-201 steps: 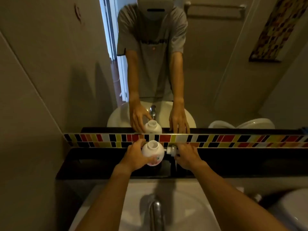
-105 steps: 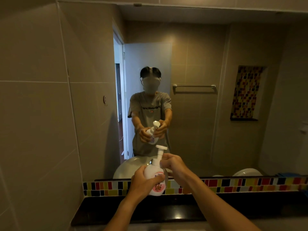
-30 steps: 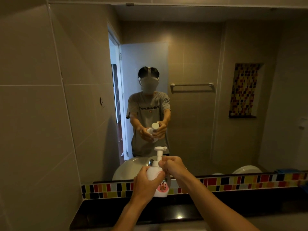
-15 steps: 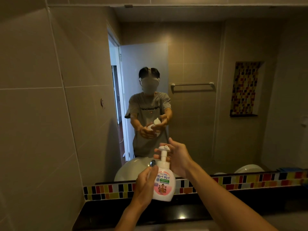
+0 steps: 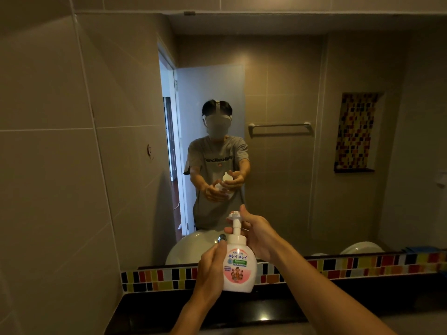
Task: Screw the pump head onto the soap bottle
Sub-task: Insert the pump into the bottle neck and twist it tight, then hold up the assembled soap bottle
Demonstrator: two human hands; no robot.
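Soap bottle (image 5: 238, 270): white, pink label toward the camera, held up in the air before the mirror (image 5: 278, 93), above the dark counter (image 5: 254, 313) and level with the coloured tile strip (image 5: 362, 264).
Pump head (image 5: 234, 224): seated on the neck, collar meeting the bottle's shoulder; whether the thread is fully home cannot be told.
Left hand (image 5: 210, 269): wrapped round the bottle's left flank, fingers closed on the body, thumb up near the collar.
Right hand (image 5: 257, 234): loosely spread just behind and right of the pump, thumb raised beside the nozzle top, one fingertip showing left of the stem; firm contact with the pump cannot be told.
Risk, cross-threading: likely if the collar sits skewed and gets forced round; leak to follow.
Risk, loose finish: probable if the right hand comes away short of the last turn.
Risk, slip: one-handed hold on a smooth rounded body; a drop onto the counter possible.
Risk, squirt: downward push on the head while twisting.
Long axis: near vertical, base down, pump up.
Nozzle heading: seemingly toward the camera; hard to judge.
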